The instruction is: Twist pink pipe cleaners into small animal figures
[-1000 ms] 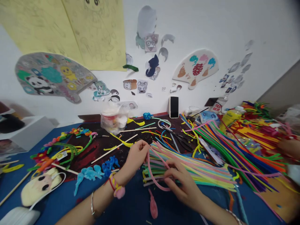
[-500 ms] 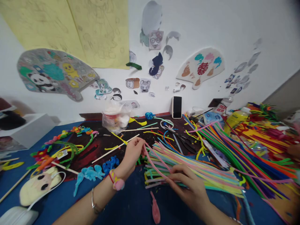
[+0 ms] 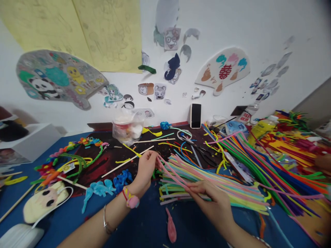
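Observation:
My left hand (image 3: 147, 167) is closed on one end of a pink pipe cleaner (image 3: 172, 175), which looks doubled into two strands. The fingertips of my right hand (image 3: 210, 198) pinch its other end, so the strands run slanting between both hands. Beneath them lies a fanned bundle of pastel pipe cleaners (image 3: 217, 184) in pink, yellow, green and blue. Below, on the blue table, rests a small pink teardrop-shaped piece (image 3: 171, 229). Left of my left hand sit twisted blue pipe-cleaner shapes (image 3: 99, 193).
Bright pipe cleaners (image 3: 269, 168) fan out at the right. Black-handled scissors (image 3: 205, 155), thin wooden sticks (image 3: 124, 163) and a propped phone (image 3: 196, 116) lie or stand farther back. A colourful pipe-cleaner wreath (image 3: 74, 148) and a cream doll-face pouch (image 3: 42, 203) occupy the left side.
My right fingers have come together at the far end of the pink pipe cleaner, and its two strands now run closer together. My left hand has barely moved.

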`<state>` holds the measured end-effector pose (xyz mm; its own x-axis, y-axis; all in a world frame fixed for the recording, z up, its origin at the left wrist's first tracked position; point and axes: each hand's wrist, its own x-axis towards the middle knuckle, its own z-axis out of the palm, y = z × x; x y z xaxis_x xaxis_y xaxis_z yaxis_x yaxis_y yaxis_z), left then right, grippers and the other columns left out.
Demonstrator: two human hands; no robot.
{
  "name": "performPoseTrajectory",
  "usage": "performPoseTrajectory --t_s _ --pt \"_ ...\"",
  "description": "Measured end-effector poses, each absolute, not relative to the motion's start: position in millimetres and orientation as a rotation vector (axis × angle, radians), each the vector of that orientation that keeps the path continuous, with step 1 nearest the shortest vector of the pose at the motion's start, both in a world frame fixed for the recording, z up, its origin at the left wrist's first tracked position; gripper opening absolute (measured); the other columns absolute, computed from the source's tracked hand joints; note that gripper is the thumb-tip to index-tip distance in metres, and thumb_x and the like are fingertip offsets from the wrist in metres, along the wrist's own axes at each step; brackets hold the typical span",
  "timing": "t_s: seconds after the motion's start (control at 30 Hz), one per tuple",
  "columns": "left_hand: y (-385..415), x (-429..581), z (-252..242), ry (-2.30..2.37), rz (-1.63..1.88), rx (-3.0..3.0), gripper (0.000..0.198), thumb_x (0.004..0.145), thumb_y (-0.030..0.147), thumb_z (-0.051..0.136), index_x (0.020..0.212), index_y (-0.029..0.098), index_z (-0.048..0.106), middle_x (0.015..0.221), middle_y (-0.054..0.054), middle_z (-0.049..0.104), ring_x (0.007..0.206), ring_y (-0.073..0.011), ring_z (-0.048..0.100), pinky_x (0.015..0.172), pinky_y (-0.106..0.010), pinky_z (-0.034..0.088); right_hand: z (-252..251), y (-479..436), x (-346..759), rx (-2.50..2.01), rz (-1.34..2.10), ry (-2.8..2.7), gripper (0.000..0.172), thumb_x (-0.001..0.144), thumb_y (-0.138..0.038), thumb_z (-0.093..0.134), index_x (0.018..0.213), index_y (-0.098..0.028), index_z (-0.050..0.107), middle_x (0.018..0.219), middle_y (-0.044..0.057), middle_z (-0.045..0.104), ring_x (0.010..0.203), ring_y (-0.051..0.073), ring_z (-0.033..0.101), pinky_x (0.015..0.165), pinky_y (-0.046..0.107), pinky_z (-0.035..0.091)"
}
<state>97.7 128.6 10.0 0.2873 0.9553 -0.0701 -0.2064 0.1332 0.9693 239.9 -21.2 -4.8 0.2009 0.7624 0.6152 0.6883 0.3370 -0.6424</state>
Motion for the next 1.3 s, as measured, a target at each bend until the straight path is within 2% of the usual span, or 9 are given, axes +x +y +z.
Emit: performPoseTrajectory --t_s 0.37,0.6,0.73,0.83,0.93,1.0,1.3 --pt "118.9 103.7 6.4 0.906 1.142 0.969 0.009 0.076 0.020 0.051 0.067 0.016 0.050 0.052 0.005 0.050 0.044 -0.0095 0.050 0.043 -0.020 0.043 -5.2 -17.2 246.5 -1.352 -0.033 -1.488 0.010 0.076 -0.012 0.063 0.070 -0.019 0.061 0.070 0.002 0.069 0.070 0.018 0.068 0.064 0.026 0.055" --pt "113.7 107.3 14.4 0.865 1.019 0.726 0.015 0.081 0.008 0.041 0.069 0.014 0.047 0.083 -0.009 0.061 0.065 -0.0129 0.060 0.066 -0.029 0.051 -7.5 -16.2 245.1 -1.329 -0.163 -1.559 0.010 0.076 -0.009 0.062 0.075 -0.019 0.061 0.072 0.002 0.069 0.071 0.016 0.068 0.066 0.023 0.056" --pt "114.6 108.0 26.4 0.845 0.970 0.588 0.021 0.083 0.004 0.032 0.069 0.013 0.045 0.077 -0.012 0.059 0.063 -0.0141 0.060 0.062 -0.029 0.050 -11.8 -17.6 238.1 -1.266 -0.190 -1.670 0.012 0.078 -0.008 0.059 0.083 -0.019 0.061 0.079 0.003 0.070 0.073 0.015 0.068 0.069 0.022 0.056" --pt "114.4 106.6 33.8 0.823 0.976 0.532 0.024 0.085 0.006 0.032 0.065 0.015 0.041 0.063 -0.003 0.051 0.051 -0.0087 0.052 0.053 -0.023 0.045 -15.5 -19.3 235.0 -1.251 -0.172 -1.777 0.016 0.081 -0.008 0.056 0.091 -0.018 0.063 0.086 0.005 0.070 0.079 0.014 0.067 0.072 0.022 0.055" --pt "112.9 104.7 37.8 0.781 0.966 0.513 0.026 0.085 0.007 0.035 0.061 0.017 0.035 0.053 0.005 0.037 0.039 -0.0038 0.033 0.041 -0.019 0.032 -18.9 -20.5 235.9 -1.242 -0.184 -1.872 0.023 0.083 -0.006 0.054 0.102 -0.016 0.062 0.094 0.007 0.068 0.085 0.014 0.065 0.077 0.022 0.054" --pt "112.2 103.7 38.7 0.775 0.966 0.508 0.026 0.085 0.008 0.036 0.061 0.017 0.033 0.051 0.007 0.032 0.038 -0.0035 0.025 0.039 -0.018 0.026 -21.1 -20.1 237.5 -1.248 -0.176 -1.906 0.024 0.083 -0.008 0.053 0.105 -0.015 0.061 0.095 0.007 0.067 0.086 0.014 0.064 0.077 0.023 0.053" --pt "107.4 102.3 42.6 0.762 0.972 0.490 0.027 0.086 0.007 0.036 0.061 0.018 0.031 0.053 0.007 0.030 0.040 -0.0046 0.024 0.042 -0.020 0.023 -31.2 -13.2 238.9 -1.386 -0.169 -1.960 0.019 0.086 -0.015 0.051 0.103 -0.017 0.059 0.085 0.008 0.059 0.076 0.016 0.058 0.066 0.027 0.051"
